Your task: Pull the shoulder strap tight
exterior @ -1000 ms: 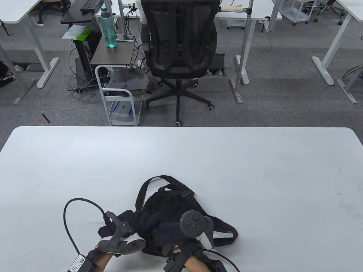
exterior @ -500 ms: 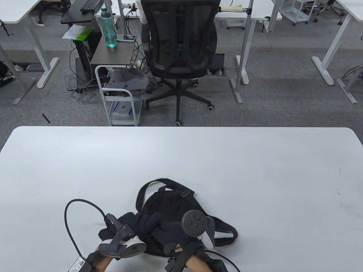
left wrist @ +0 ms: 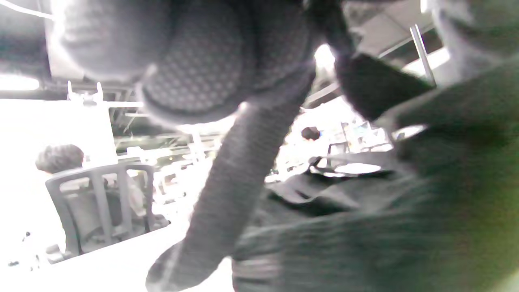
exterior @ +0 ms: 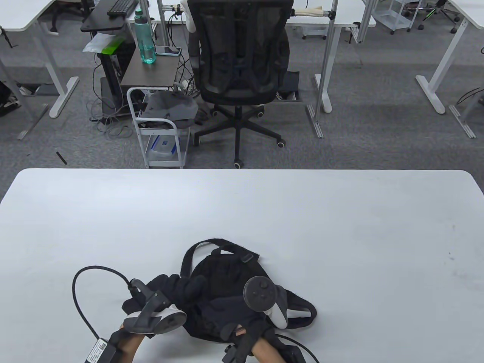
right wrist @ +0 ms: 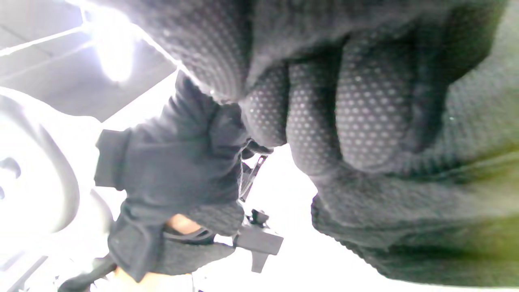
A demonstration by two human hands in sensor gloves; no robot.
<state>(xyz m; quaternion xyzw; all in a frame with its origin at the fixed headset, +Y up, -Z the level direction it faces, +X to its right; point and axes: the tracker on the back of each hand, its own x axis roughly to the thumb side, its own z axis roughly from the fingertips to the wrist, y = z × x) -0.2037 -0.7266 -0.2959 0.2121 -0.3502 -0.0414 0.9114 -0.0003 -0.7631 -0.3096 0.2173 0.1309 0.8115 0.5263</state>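
Table view, white table (exterior: 340, 227), grey carpet (exterior: 378, 128), office chair (exterior: 240, 72)

Beyond the hands, across the white counter (exterior: 242, 204): a black mesh office chair (exterior: 240, 72) on grey carpet, almost straight ahead. Ahead and to the left, a small white cart (exterior: 159, 132) holding a grey bundle (exterior: 170, 107), next to a dark side table (exterior: 151, 70) carrying a teal water bottle (exterior: 143, 38) and a phone (exterior: 167, 50). Far off on both sides, white desks (exterior: 450, 56) and tangled cables (exterior: 109, 121) on the floor.
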